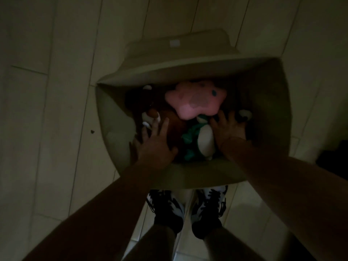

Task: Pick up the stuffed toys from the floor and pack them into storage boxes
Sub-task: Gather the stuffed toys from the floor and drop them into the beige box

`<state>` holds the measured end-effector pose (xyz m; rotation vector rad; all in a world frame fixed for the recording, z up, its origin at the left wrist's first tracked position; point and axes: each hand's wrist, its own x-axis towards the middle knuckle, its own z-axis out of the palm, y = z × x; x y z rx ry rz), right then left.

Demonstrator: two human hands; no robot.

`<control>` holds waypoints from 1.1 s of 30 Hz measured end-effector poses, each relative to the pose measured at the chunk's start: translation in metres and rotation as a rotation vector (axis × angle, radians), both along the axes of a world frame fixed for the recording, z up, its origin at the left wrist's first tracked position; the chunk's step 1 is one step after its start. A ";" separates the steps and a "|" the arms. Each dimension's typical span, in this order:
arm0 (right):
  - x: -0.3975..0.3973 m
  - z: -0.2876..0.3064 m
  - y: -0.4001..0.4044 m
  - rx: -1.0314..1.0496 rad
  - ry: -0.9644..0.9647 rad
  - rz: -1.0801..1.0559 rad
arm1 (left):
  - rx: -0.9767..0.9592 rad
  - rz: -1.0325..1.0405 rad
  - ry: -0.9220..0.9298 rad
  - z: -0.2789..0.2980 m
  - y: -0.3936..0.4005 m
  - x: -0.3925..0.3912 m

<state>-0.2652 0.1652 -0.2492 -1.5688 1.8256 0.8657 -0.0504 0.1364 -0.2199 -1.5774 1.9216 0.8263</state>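
Floor (pixel 47 110): pale tiles fill the frame from edge to edge, dim light; a small dark speck lies left of the box.
Box (pixel 113 117): a tan storage box, open at the top, takes the centre of the frame; its lid flap (pixel 178 51) stands back toward the upper centre, with a pale patch on it.
Arms: two bare forearms reach in from the lower left and lower right corners and cross the box's near rim.
Pink toy (pixel 195 101): star-shaped, inside the box at upper centre, lying on top of the other toys, a dark eye toward its right.
Brown toy (pixel 175 125): dark plush in the left half of the box, with white paws by the left fingertips; its outline is lost in shadow.
Green toy (pixel 203 142): teal and white plush, low in the box at centre, between the two hands.
Left hand (pixel 156 144): spread flat, fingers apart, pressing on the brown toy at centre left; it grips nothing.
Right hand (pixel 229 129): fingers splayed, resting on the toys just below the pink toy and beside the green toy; not closed on anything.
Shoes (pixel 167 202): black and white pair at lower centre, just beneath the box's near wall.
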 end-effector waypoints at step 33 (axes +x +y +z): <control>-0.327 0.679 0.188 -0.796 -0.411 -1.376 | 0.119 -0.159 0.631 0.635 0.025 -0.433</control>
